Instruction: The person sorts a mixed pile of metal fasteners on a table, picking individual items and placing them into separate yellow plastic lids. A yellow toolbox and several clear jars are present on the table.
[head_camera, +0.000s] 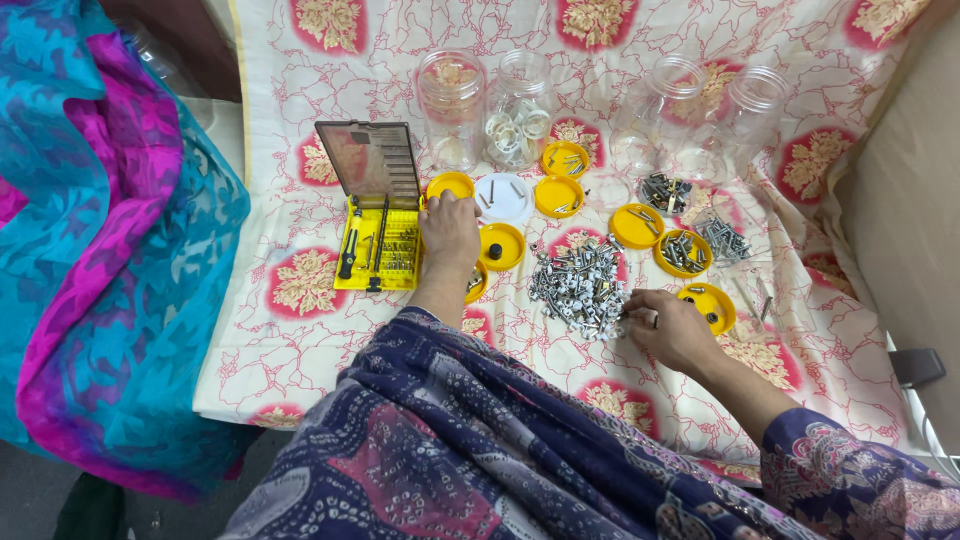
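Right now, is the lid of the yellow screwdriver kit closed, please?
No, the yellow screwdriver kit lies open, its clear lid tilted back and the tools showing beside the left hand.

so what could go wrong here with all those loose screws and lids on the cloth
1. The right hand picks at the loose screw pile on soft cloth; small parts could roll or snag and scatter.
2. The left hand reaches over the shallow yellow lids; the forearm could tip one.
3. The clear jars stand close together, so a reach past them might knock one over.
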